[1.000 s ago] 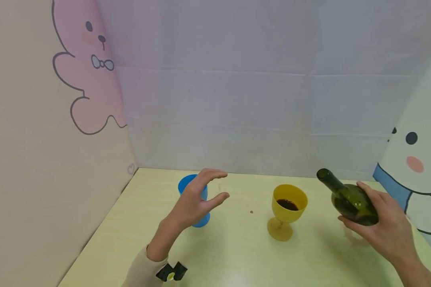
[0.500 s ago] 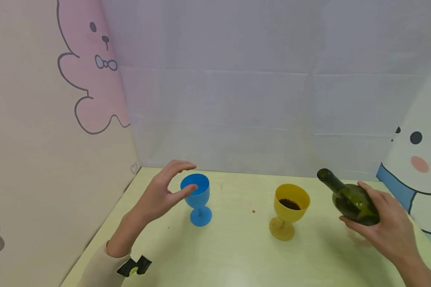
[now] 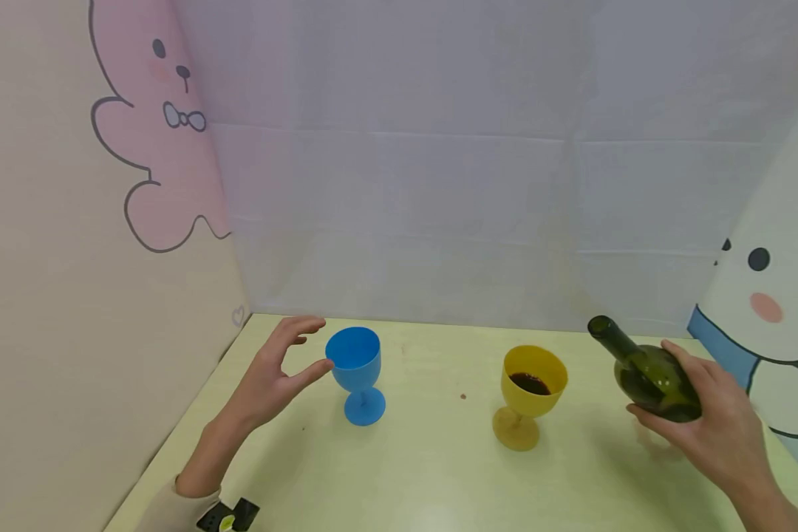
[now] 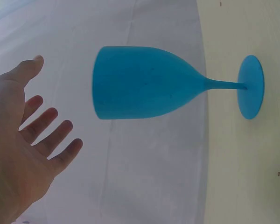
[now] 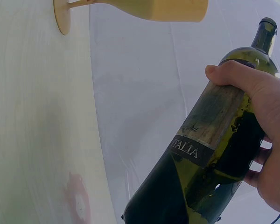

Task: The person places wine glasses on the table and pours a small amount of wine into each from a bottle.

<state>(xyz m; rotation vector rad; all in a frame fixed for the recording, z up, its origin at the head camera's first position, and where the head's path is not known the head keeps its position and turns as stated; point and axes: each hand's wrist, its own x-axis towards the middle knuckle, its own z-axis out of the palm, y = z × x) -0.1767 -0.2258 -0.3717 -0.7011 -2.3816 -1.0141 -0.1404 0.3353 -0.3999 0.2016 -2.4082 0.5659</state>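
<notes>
One brown speck (image 3: pixel 463 397) between two goblets (image 3: pixel 360 377) (image 3: pixel 530 401)

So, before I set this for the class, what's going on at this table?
A person's right hand grips a green glass bottle, tilted, its neck leaning toward a yellow stemmed goblet; nothing is pouring. That goblet stands upright on the pale yellowish table with some dark liquid in it. The left hand hovers beside a blue stemmed goblet without touching it; no liquid shows in that one.

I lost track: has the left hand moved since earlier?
Yes, leftward: the left hand overlapped the blue goblet, and now appears left of it in the head view.
</notes>
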